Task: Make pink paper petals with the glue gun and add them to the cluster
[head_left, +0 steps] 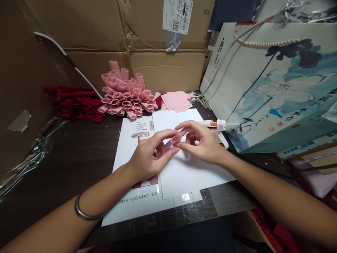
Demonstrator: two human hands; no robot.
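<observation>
Between my two hands, above the white paper (184,175), is a small pink rolled felt tube (176,139), its open end towards me. My left hand (149,153) pinches it from the left with thumb and fingers. From the right, my right hand (202,142) has its thumb and fingertips on the same roll. Fingers hide much of the roll. Just behind my right hand lies a white and orange glue gun (220,125), partly covered by the hand. Farther back is a heap of pink felt tubes (126,93), beside a stack of flat pink felt squares (177,101).
A printed sheet (126,182) lies under the paper. Dark red felt pieces (76,103) are piled at the back left. Cardboard (168,70) closes off the back. A large paper bag (276,88) stands right, with a grey cable (223,59) and metal clips (200,101) nearby.
</observation>
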